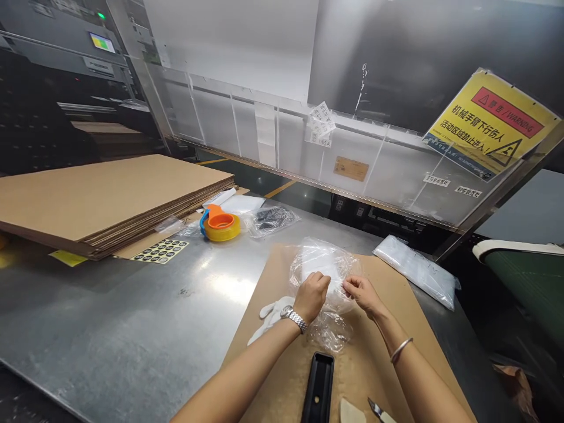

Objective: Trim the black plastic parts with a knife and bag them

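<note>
Plastic bag, see-through and crumpled, lies over the far half of a cardboard sheet, with both hands at its near side. On the left hand the fingers are curled in and pressed together, and they seem to pinch the film. The right hand pinches the bag's right side between thumb and forefinger. The step in hand looks like parting or straightening the thin film; a next move would call for a light, even grip, since such film clings and tears easily. More crumpled film lies nearer the wrists; whether it is the same bag I cannot tell.

A white glove rests beside the left wrist. Toward the person lie a long black tray and, right of it, a knife, its blade pointing up toward the bag, so the right forearm needs care. Most room is leftward, over the metal table, up to the cardboard stack and tape dispenser. Rightward, a plastic packet lies near the table's edge; a see-through panel bounds the far side.
</note>
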Available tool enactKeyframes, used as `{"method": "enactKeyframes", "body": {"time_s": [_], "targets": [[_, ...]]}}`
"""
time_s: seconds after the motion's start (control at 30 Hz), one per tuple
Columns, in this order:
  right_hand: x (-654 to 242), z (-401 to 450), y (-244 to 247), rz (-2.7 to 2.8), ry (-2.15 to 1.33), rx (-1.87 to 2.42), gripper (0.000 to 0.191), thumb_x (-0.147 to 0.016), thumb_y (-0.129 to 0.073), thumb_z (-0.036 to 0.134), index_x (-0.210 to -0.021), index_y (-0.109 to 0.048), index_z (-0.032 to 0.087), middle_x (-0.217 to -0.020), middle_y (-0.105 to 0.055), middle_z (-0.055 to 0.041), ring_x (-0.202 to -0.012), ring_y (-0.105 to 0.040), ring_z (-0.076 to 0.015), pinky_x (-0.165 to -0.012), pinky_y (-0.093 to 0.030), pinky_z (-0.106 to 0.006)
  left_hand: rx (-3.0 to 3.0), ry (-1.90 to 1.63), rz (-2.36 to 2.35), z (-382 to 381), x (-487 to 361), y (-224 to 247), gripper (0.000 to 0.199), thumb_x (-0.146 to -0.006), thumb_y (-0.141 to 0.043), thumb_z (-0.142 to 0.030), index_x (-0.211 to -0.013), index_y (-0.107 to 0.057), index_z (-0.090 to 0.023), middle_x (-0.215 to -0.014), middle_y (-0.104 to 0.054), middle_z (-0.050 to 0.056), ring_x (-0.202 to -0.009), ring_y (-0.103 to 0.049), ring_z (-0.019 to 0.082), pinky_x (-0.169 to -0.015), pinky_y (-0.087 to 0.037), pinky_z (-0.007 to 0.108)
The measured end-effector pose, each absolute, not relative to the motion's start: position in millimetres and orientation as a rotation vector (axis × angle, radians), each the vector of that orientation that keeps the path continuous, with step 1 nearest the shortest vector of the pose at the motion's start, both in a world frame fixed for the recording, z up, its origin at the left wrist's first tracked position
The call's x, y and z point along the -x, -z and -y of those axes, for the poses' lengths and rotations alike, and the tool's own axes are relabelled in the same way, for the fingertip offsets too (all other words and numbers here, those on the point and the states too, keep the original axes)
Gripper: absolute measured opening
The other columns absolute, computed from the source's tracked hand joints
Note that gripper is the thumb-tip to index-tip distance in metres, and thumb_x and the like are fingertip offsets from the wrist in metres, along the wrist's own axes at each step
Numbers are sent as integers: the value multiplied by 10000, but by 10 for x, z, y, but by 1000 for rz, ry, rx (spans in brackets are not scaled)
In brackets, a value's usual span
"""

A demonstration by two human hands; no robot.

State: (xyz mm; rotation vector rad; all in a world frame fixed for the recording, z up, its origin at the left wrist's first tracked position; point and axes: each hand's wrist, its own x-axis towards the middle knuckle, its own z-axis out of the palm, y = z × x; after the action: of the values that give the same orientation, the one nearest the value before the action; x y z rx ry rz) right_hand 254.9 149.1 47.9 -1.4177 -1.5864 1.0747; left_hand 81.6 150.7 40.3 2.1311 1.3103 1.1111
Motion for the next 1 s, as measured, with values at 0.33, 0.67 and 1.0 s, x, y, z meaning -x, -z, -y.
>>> {"method": "enactKeyframes", "body": {"time_s": [0.33,0.67,1.0], "targets": [[-2145,-904,-722,1641,-914,1318,269,-746,-618,390,-639,-506,170,-556,-443,56,-522,-401,-84,-492,-325,-215,-1821,-1253,-1198,-967,-721,-416,340,-863,-435,-440,-687,-510,-159,-569,-532,-21,-514,-516,107,-487,-409,210],[-1812,-370,-769,1861,-719,1422,155,-801,-521,295,-681,-519,197,-650,-501,19,-638,-471,-123,-610,-373,-231,-2113,-1314,-1437,-411,-287,-281,186,-825,-467,-206,-923,-625,-197,-873,-600,87,-843,-538,218,-776,-398,351],[-1739,586,-308,1897,-445,2075,309,-842,-434,365,-658,-582,166,-541,-603,-118,-515,-576,-239,-483,-309,-280,-2292,-1226,-1710,-85,143,92,218,-858,-417,-120,-919,-624,-150,-710,-556,63,-723,-481,219,-681,-374,346]]}}
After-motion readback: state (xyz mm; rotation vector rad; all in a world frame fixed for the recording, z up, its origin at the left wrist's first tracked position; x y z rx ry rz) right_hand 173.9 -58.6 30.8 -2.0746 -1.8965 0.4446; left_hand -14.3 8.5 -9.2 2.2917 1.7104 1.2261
